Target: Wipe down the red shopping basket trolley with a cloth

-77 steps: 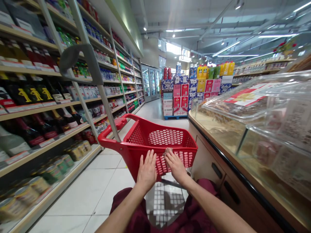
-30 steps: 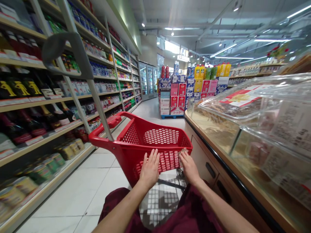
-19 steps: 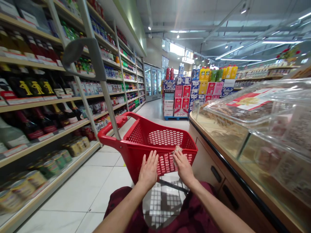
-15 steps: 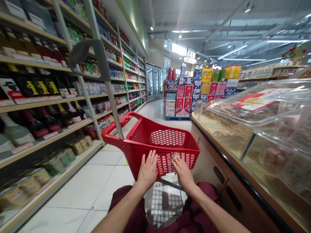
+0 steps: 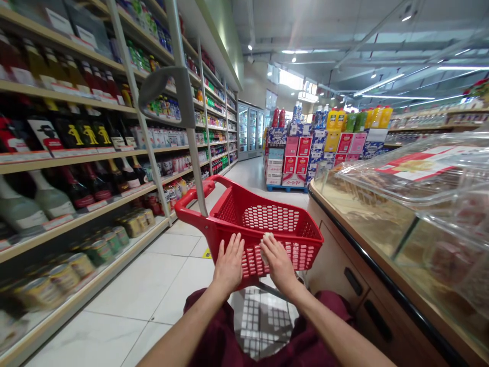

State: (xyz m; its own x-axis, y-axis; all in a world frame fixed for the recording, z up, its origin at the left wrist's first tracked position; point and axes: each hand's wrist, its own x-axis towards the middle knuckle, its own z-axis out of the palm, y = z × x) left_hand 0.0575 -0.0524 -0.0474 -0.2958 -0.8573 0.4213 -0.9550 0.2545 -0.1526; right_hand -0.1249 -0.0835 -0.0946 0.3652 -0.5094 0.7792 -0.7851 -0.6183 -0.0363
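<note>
In front of me stands a red plastic shopping cart point(image 5: 229, 227) with an inside that looks bare and a perforated side facing me. My left hand point(image 5: 230, 260) lies against that side, its fingers stretched out and slightly spread, with nothing in it. Under the fingers of my right hand point(image 5: 277, 260) a crumpled whitish cloth or tissue point(image 5: 265, 250) is pressed to the cart's side near the rim. Most of it is hidden by the hand. From the cart's left end rises a grey metal pole point(image 5: 196, 168) with a grey loop-shaped grip point(image 5: 185, 97).
Shelves point(image 5: 76, 153) of bottles and cans run along the left. Close on the right is a wooden counter point(image 5: 336, 255) with a clear display cover point(image 5: 420, 188). Ahead, stacked drink cartons point(image 5: 296, 160) stand on a blue pallet point(image 5: 286, 188). Pale tiles point(image 5: 126, 285) cover the floor.
My right hand has slid left and a little up along the cart's side with the cloth or tissue. My left hand has shifted slightly left along it. The view has turned slightly left.
</note>
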